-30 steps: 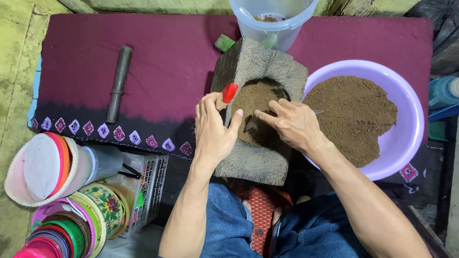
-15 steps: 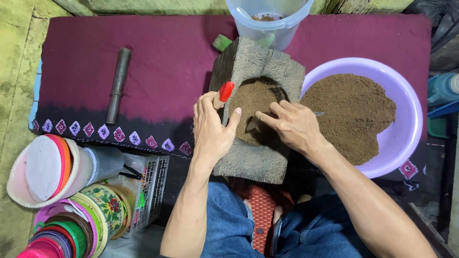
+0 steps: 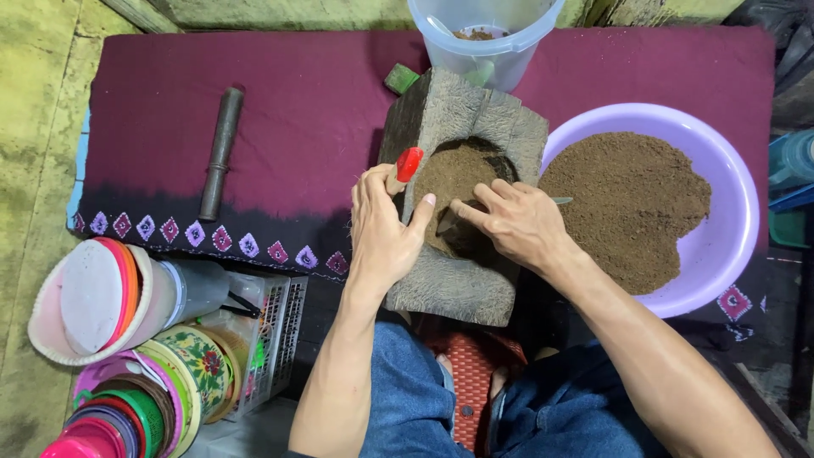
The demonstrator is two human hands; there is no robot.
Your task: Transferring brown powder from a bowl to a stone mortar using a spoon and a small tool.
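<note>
Left hand (image 3: pixel 386 233) grip closed on red-handled tool (image 3: pixel 408 164) at stone mortar (image 3: pixel 462 199)'s left rim; right hand (image 3: pixel 517 222), fingers loosely bent, nearer, presses brown powder (image 3: pixel 454 174) inside.

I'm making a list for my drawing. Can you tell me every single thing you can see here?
stone block: one, grey, middle of the cloth, its hollow packed with brown powder
red-handled tool: one, in the left hand
basin: one, lilac, right of the block, heaped with brown powder
bucket: one, clear plastic, behind the block
metal rod: one, dark, lying on the cloth at left
cloth: one, maroon with a patterned edge
lids and tins: a stack, many colours, bottom left
wire basket: one, white, beside the stack
left hand: grip on the tool, resting on the block
right hand: pressing into the powder
</note>
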